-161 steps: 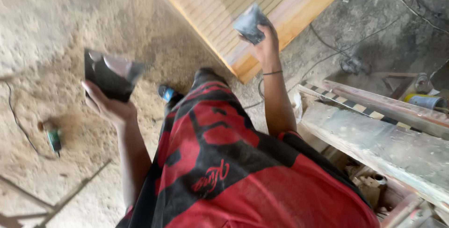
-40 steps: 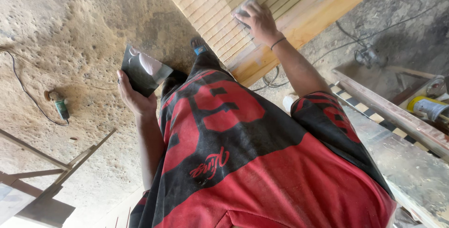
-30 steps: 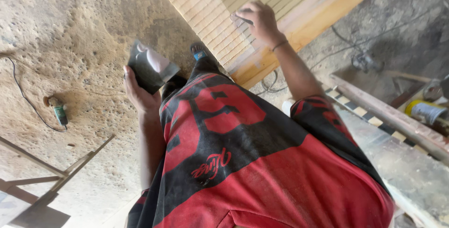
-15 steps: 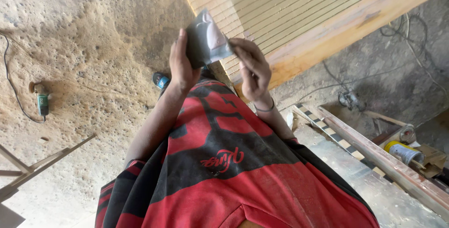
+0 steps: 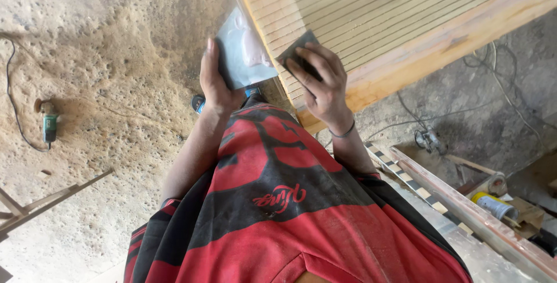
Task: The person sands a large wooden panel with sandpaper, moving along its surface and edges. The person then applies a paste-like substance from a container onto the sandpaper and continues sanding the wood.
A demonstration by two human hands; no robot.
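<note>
My left hand holds up a folded sheet of sandpaper, its pale worn side facing me. My right hand grips a smaller dark piece of sandpaper and rests it on the near corner of a ribbed, slatted wooden panel. The two hands are close together above my red and black shirt. A blue sandal shows just under my left hand.
The ground is covered in sawdust. A small green power tool with a cable lies at the left. Wooden planks, a yellow-labelled can and loose cables lie at the right. A wooden frame sits at lower left.
My left hand came in from the far left to beside my right hand. My right hand let go of the large sheet and set its small piece on the panel's corner.
</note>
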